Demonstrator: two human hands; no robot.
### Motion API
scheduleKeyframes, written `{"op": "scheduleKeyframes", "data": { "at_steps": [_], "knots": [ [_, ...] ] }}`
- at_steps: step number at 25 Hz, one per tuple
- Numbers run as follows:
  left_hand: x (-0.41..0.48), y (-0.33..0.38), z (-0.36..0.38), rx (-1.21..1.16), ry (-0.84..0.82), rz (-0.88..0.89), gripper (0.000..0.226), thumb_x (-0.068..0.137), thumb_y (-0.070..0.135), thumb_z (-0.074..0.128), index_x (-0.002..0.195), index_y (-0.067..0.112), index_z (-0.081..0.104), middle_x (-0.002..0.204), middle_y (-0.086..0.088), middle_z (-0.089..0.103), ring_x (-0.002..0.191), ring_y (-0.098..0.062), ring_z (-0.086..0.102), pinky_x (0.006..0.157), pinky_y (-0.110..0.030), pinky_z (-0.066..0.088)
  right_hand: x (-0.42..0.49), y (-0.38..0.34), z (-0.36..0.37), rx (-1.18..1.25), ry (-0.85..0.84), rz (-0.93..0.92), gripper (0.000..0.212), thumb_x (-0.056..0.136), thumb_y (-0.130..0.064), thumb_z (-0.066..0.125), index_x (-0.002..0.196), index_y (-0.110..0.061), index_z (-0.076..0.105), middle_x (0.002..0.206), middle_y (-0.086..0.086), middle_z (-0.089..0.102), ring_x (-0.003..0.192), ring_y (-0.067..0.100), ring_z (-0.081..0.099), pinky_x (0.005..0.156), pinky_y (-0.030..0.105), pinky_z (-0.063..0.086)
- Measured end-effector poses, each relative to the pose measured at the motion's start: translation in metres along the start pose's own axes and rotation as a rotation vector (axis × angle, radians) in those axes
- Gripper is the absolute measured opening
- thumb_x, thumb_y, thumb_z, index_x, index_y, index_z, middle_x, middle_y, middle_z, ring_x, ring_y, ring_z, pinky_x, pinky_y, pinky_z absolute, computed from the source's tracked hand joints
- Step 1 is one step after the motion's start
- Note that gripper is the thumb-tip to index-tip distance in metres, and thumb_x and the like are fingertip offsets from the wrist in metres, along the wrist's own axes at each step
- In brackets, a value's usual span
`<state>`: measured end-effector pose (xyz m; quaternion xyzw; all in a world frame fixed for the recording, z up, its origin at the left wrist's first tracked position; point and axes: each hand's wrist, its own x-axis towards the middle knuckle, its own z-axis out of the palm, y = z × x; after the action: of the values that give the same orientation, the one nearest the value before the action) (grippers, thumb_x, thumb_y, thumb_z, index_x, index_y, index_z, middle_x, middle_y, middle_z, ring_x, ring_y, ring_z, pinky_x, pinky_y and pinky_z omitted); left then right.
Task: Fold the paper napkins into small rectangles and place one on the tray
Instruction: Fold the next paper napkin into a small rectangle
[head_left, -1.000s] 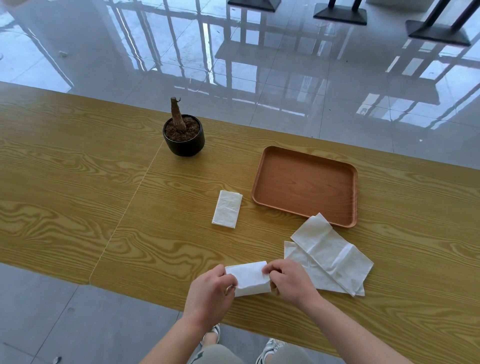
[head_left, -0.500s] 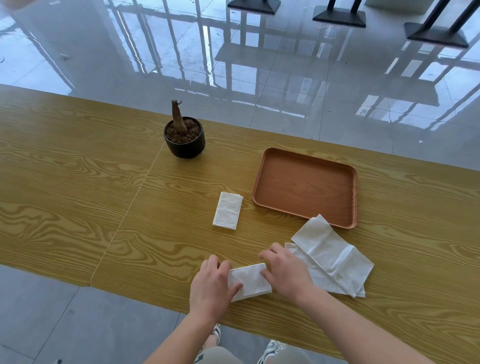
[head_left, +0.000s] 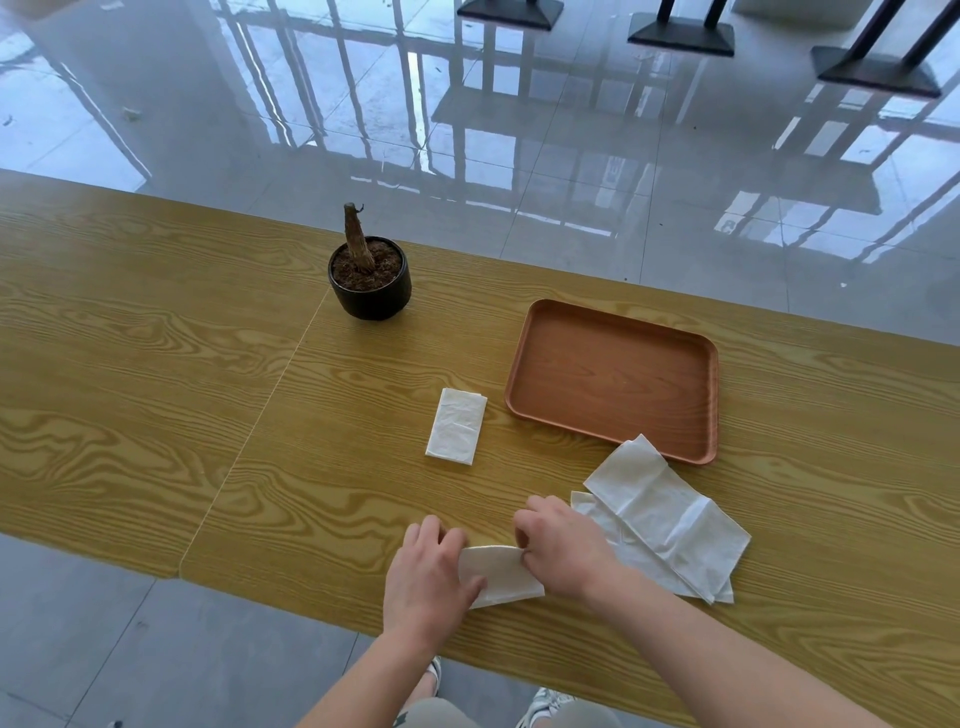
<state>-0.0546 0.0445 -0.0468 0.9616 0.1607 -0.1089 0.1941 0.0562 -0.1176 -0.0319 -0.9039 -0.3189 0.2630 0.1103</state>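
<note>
A small folded white napkin (head_left: 501, 574) lies near the table's front edge between my hands. My left hand (head_left: 428, 579) presses flat on its left end. My right hand (head_left: 563, 551) pinches its upper right edge with curled fingers. A second napkin, folded into a small rectangle (head_left: 456, 426), rests flat further back, just left of the brown tray (head_left: 615, 379). The tray holds nothing. Two unfolded napkins (head_left: 670, 519) overlap to the right of my right hand, one corner touching the tray's front rim.
A black pot with soil and a bare stump (head_left: 370, 278) stands behind and left of the folded rectangle. The wooden table (head_left: 156, 389) has a seam running diagonally from the pot toward its front edge. Glossy tiled floor and table bases lie beyond.
My left hand has flattened onto the napkin's left end. My right hand shifted from pressing on the napkin to pinching its upper edge. The napkin stays in place.
</note>
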Motion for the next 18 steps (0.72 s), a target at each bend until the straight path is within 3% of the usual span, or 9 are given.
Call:
{"op": "scheduleKeyframes", "data": {
  "at_steps": [5,7,9,12,15,18],
  "knots": [
    [0.003,0.002,-0.005,-0.144,0.036,-0.064,0.052,0.079,0.051,0.070,0.123,0.032,0.051,0.102,0.012,0.050,0.098,-0.010,0.047,0.080,-0.025,0.047,-0.005,0.008,-0.007,0.253,-0.003,0.187,0.014,0.078,-0.013,0.061,0.076,-0.027,0.058,0.075,-0.009,0.063,0.075,0.013,0.060,0.058,0.026,0.044],
    [0.005,0.005,-0.007,-0.234,0.043,-0.127,0.065,0.081,0.053,0.069,0.135,0.028,0.045,0.106,0.011,0.054,0.101,-0.010,0.049,0.085,-0.025,0.047,-0.008,0.013,-0.011,0.380,0.059,0.257,0.011,0.078,-0.016,0.068,0.079,-0.026,0.067,0.072,-0.012,0.065,0.072,0.005,0.060,0.059,0.020,0.044],
    [0.009,0.011,-0.010,-0.337,0.031,-0.211,0.068,0.083,0.057,0.065,0.139,0.024,0.044,0.107,0.009,0.059,0.104,-0.011,0.054,0.089,-0.030,0.049,-0.010,0.016,-0.016,0.559,0.138,0.330,0.007,0.078,-0.016,0.073,0.078,-0.023,0.073,0.074,-0.009,0.070,0.075,0.007,0.064,0.067,0.024,0.051],
    [0.017,0.026,-0.015,-0.498,-0.067,-0.308,0.063,0.082,0.064,0.062,0.127,0.020,0.059,0.094,0.010,0.067,0.089,-0.010,0.064,0.082,-0.032,0.053,-0.010,0.010,-0.024,0.872,0.207,0.437,0.007,0.080,-0.014,0.076,0.079,-0.020,0.074,0.076,-0.002,0.074,0.072,0.016,0.067,0.071,0.038,0.056],
    [0.026,0.042,-0.021,-1.000,-0.198,-0.484,0.058,0.074,0.064,0.071,0.110,0.018,0.070,0.092,0.001,0.075,0.076,-0.013,0.072,0.066,-0.030,0.056,-0.006,-0.001,-0.029,1.120,0.239,0.483,0.007,0.083,-0.008,0.077,0.084,-0.013,0.072,0.074,0.002,0.072,0.064,0.013,0.064,0.060,0.032,0.055],
    [0.035,0.048,-0.028,-1.294,-0.212,-0.587,0.034,0.079,0.045,0.077,0.099,0.017,0.074,0.089,-0.003,0.078,0.076,-0.015,0.073,0.060,-0.029,0.051,0.001,-0.013,-0.032,1.264,0.231,0.502,0.007,0.084,-0.005,0.076,0.087,-0.008,0.071,0.074,0.003,0.071,0.063,0.013,0.062,0.054,0.027,0.052]
  ]
}}
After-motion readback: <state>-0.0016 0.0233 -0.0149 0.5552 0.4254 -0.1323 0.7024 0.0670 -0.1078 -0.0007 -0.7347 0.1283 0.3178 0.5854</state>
